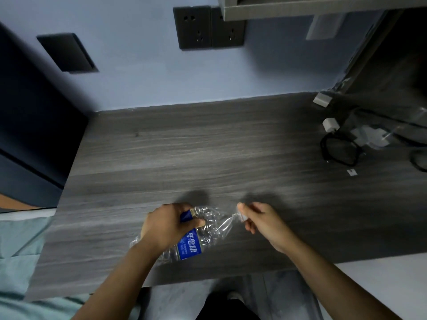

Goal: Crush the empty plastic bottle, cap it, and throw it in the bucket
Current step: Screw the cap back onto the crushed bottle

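Observation:
A crumpled clear plastic bottle with a blue label lies slanted over the near part of the grey wooden desk. My left hand is wrapped around its middle, over the label. Its neck points to the right. My right hand pinches the neck end, where a small pale cap shows between thumb and fingers. Whether the cap is threaded on cannot be told. No bucket is in view.
Black-framed glasses, white chargers and cables lie at the desk's far right. Wall sockets and a shelf edge are above. A pale green bed cover lies to the left, floor below the desk's front edge.

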